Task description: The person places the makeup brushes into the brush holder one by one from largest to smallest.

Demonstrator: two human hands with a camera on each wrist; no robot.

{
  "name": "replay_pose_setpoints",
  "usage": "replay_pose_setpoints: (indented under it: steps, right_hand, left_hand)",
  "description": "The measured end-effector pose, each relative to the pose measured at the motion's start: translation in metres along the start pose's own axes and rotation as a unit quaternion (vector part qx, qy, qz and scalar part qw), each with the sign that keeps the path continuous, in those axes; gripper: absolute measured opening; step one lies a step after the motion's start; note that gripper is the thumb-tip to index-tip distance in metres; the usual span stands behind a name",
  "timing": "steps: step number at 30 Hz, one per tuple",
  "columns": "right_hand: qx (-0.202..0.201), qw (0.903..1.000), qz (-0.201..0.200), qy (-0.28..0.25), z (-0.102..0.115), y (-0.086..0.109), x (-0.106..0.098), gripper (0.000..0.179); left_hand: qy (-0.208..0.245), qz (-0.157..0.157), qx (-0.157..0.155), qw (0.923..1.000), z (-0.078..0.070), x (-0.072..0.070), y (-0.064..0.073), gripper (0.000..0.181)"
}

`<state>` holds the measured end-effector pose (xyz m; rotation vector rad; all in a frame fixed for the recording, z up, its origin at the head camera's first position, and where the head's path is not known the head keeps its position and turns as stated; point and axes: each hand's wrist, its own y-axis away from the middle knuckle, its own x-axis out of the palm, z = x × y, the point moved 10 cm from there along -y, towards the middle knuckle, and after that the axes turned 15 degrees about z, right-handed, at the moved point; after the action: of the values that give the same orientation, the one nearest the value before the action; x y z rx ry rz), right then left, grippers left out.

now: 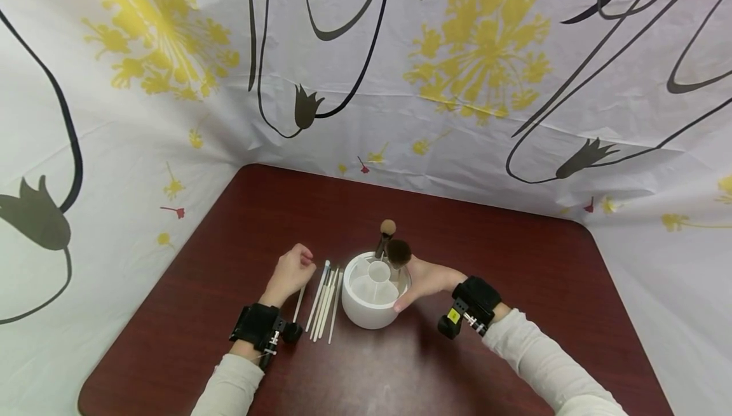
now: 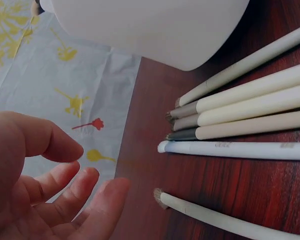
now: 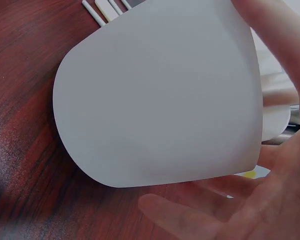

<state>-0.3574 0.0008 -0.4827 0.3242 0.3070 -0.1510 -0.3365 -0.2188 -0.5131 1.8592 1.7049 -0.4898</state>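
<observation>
A white round makeup brush holder (image 1: 370,316) with several compartments stands on the table. Two fuller makeup brushes (image 1: 388,228) rise from its back compartments, one with a dark head. My right hand (image 1: 427,278) grips the holder from the right, thumb near the front rim and fingers behind; its wall (image 3: 160,100) fills the right wrist view. Left of the holder lies a row of slim makeup brushes (image 2: 255,100). One pale brush (image 2: 210,214) lies apart from them, nearest my left hand (image 1: 293,271). That hand hovers with loosely bent fingers (image 2: 62,147), holding nothing.
The dark red wooden table (image 1: 515,263) has rounded back corners. Behind and beside it hangs a white cloth (image 1: 354,130) printed with yellow flowers and grey tulips. Black wrist cameras (image 1: 291,332) sit on both wrists, the left one low beside the slim brushes.
</observation>
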Motion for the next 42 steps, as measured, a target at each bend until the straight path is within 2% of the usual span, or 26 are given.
replay_pose_setpoints:
  steps: [7, 11, 14, 19, 24, 29, 35, 42]
  right_hand:
    - [0.003, 0.9999, 0.016, 0.005, 0.001, -0.004, 0.005, 0.098]
    - [0.007, 0.9998, 0.016, -0.004, -0.004, -0.004, 0.007, 0.098]
    - [-0.001, 0.9997, 0.019, -0.012, -0.009, -0.004, 0.009, 0.096]
    - [-0.015, 0.9992, 0.024, -0.030, -0.012, -0.004, 0.012, 0.092]
    - [-0.032, 0.9989, 0.012, -0.031, -0.008, -0.006, 0.010, 0.091]
    - [-0.046, 0.9982, -0.008, -0.037, -0.002, -0.006, 0.007, 0.092]
    - [-0.095, 0.9934, 0.008, -0.064, 0.003, -0.011, 0.012, 0.089]
    - [-0.091, 0.9938, -0.007, -0.064, -0.001, -0.013, 0.012, 0.082]
  left_hand:
    - [-0.009, 0.002, -0.005, 0.9999, 0.008, -0.001, -0.001, 0.017]
    - [-0.017, 0.015, -0.003, 0.9997, 0.011, 0.008, -0.001, 0.020]
    - [-0.038, 0.024, 0.006, 0.9990, 0.009, 0.017, -0.002, 0.023]
    - [-0.085, 0.020, 0.020, 0.9960, 0.001, 0.029, -0.003, 0.023]
    - [-0.099, 0.025, 0.029, 0.9944, -0.004, 0.036, -0.005, 0.023]
    - [-0.091, 0.025, 0.027, 0.9952, -0.007, 0.035, -0.005, 0.023]
    - [-0.083, 0.025, 0.016, 0.9961, -0.004, 0.033, -0.005, 0.023]
    - [-0.092, 0.034, 0.008, 0.9952, -0.001, 0.035, -0.007, 0.025]
